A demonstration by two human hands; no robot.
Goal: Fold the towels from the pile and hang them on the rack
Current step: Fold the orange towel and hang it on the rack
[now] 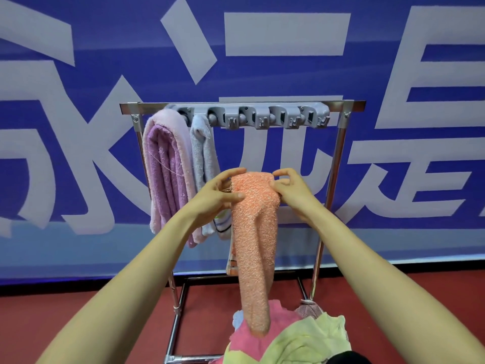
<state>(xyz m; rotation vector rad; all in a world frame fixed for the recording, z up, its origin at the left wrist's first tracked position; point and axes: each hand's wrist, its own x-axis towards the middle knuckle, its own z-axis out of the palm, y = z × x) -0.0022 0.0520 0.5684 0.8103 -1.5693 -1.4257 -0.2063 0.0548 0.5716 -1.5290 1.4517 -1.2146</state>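
Purple towel [162,166], grey towel [203,158] on rack [337,153]

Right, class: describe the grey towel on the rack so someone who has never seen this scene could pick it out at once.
Find the metal rack before the blue banner. At its left end hangs a thick purple-and-pink towel. The grey towel is the narrow, pale one just right of it, hung up, unlike the hand-held orange towel.
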